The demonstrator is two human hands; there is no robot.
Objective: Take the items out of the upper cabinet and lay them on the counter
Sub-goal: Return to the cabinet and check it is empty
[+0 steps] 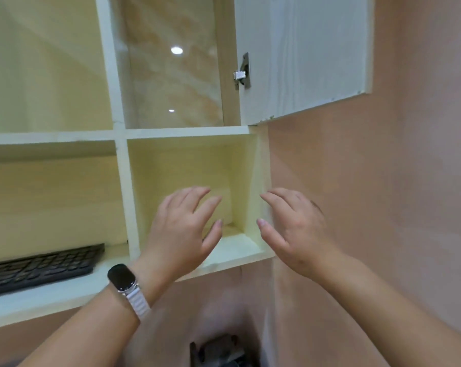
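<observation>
The upper cabinet [120,181] is a white grid of open compartments with pale yellow insides. My left hand [181,231], with a watch on its wrist, is raised in front of the lower right compartment [187,165], fingers spread and holding nothing. My right hand [295,229] is raised beside it at the cabinet's right edge, fingers apart and empty too. No item shows in that compartment around my hands. A black keyboard [41,266] lies flat on the shelf of the lower left compartment.
A white cabinet door [303,54] stands open at the upper right on a metal hinge [242,71]. A pink wall [383,194] fills the right side. A dark blurred object [218,350] sits low below the cabinet.
</observation>
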